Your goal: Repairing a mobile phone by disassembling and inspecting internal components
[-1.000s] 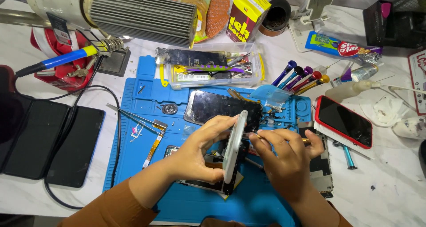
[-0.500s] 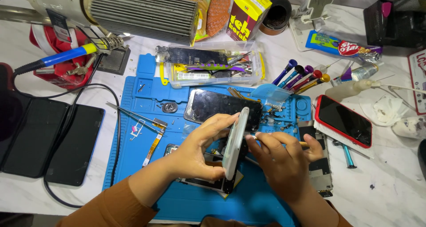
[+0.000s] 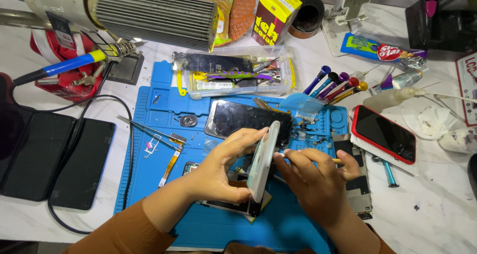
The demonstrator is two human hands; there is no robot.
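Your left hand (image 3: pixel 218 177) holds a pale phone body (image 3: pixel 263 159) tipped up on its long edge over the blue repair mat (image 3: pixel 164 149), its lower end resting on a dark opened phone (image 3: pixel 233 204) that lies flat on the mat; that hand's grip is wrapped around the phone body, fingers (image 3: pixel 246 135) curled over its upper left face and the thumb low against it. Your right hand (image 3: pixel 313 182) sits just beside the phone body on its right, its grip pinched on a thin tool (image 3: pixel 338 160) whose pale end pokes out past the knuckles, with the fingertips touching the phone body's edge. Behind the phone body a black phone with a cracked screen (image 3: pixel 238 117) lies on the mat, and a red-cased phone (image 3: pixel 383 133) lies to your right on the white counter (image 3: pixel 437 199). Tweezers (image 3: pixel 149 132) and an orange flex cable (image 3: pixel 169 167) lie on the left part of the mat. A clear plastic box of parts (image 3: pixel 233 72) stands at the mat's far edge, with a row of coloured screwdrivers (image 3: pixel 335 85) to its right. Two dark phones (image 3: pixel 54 159) lie side by side on the counter to your far left, a black cable (image 3: pixel 79 140) looping over them, and a blue-handled soldering iron (image 3: pixel 69 65) rests beyond them.
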